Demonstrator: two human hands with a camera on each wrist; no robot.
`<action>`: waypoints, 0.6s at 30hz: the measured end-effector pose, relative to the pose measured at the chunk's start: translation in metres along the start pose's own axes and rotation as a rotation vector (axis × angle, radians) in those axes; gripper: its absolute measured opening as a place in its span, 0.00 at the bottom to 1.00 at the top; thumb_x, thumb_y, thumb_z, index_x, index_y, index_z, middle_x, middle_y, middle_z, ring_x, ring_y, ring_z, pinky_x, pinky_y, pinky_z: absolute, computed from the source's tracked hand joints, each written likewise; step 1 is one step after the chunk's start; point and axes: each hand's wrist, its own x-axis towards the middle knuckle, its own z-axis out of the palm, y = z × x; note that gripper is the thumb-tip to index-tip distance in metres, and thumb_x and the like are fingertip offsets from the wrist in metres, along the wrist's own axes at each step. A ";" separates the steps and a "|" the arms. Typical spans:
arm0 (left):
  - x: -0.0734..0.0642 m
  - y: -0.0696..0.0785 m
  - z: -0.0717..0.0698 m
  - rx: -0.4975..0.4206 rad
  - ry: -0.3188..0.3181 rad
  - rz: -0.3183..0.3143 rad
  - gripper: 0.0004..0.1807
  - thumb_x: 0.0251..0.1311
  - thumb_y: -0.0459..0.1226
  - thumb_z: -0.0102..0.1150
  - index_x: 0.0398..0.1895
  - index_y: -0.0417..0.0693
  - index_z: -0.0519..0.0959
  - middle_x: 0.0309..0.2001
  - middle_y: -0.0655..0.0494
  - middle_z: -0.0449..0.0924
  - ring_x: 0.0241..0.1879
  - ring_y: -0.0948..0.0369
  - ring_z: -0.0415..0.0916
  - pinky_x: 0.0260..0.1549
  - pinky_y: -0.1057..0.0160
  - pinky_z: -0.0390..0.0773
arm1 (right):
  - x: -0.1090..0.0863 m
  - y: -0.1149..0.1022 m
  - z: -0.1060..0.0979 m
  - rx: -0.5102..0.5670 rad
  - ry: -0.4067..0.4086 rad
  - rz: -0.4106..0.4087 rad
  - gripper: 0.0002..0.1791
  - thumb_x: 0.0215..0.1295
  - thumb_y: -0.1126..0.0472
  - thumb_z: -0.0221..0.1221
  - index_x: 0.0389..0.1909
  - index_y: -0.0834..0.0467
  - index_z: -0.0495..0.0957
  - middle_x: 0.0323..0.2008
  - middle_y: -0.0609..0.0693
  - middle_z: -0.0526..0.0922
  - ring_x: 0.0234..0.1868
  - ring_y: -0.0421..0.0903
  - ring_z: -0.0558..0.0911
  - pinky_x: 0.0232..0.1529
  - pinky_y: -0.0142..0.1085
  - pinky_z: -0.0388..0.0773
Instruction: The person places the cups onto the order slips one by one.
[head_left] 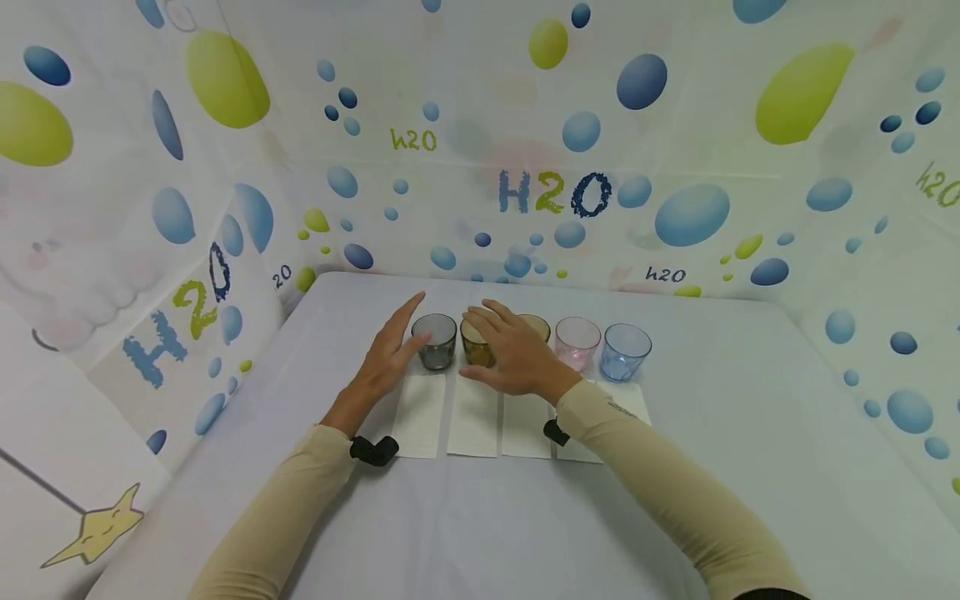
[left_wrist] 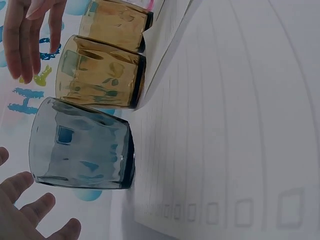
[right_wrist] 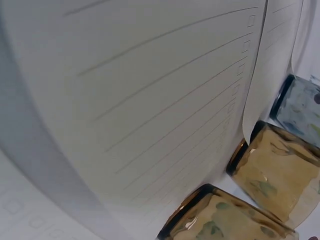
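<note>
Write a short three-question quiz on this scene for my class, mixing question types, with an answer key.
1. Count: how many glasses show in the row in the head view?

2. True or false: in the head view, the pink glass stands between an amber glass and the blue glass.

3. Multiple choice: in the head view, which glass is closest to the left hand?
A) the pink glass
B) the blue glass
C) the grey glass

Key:
1. Five: one grey, two amber, one pink, one blue.
2. True.
3. C, the grey glass.
</note>
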 end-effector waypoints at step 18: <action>0.006 -0.001 0.003 -0.089 -0.006 -0.097 0.35 0.77 0.53 0.35 0.82 0.52 0.52 0.80 0.48 0.52 0.76 0.41 0.54 0.71 0.35 0.53 | 0.029 -0.005 0.010 0.003 -0.101 0.060 0.48 0.68 0.33 0.57 0.76 0.62 0.60 0.75 0.58 0.65 0.78 0.59 0.57 0.74 0.52 0.60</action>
